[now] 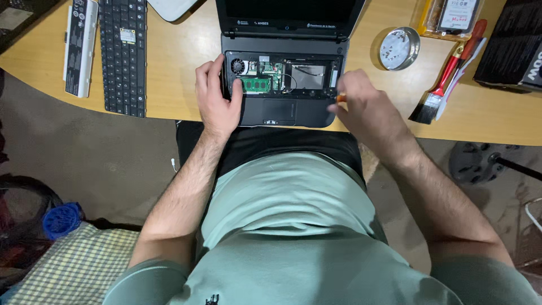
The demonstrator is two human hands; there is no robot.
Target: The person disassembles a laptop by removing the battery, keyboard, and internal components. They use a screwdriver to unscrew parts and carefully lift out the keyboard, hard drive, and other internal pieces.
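The left hand [217, 101] lies flat on the left edge of one small black laptop [285, 68], fingers spread and pressing on the casing, thumb reaching in toward the opened bay; it clamps nothing, only steadies the machine. The right hand [364, 107] is blurred, fingers curled together around a small orange-tipped tool [340, 98], seemingly a screwdriver, its tip at the right edge of the laptop base; how tightly the fingers close cannot be told through the blur.

The laptop sits at the near edge of the wooden desk [180, 51], lid up, its keyboard gone; inside show one fan [237, 66] at far left, one green memory module [256, 85] and one green circuit board [273, 70] beside it.

Left of the laptop lies one detached black keyboard [123, 53]; further left, one white battery pack [79, 45]. To the right stand one round metal tin [399, 48], then one paintbrush [440, 90] with a red handle, and a red-handled tool [477, 34] just beside it; one black box [511, 48] at the far right.
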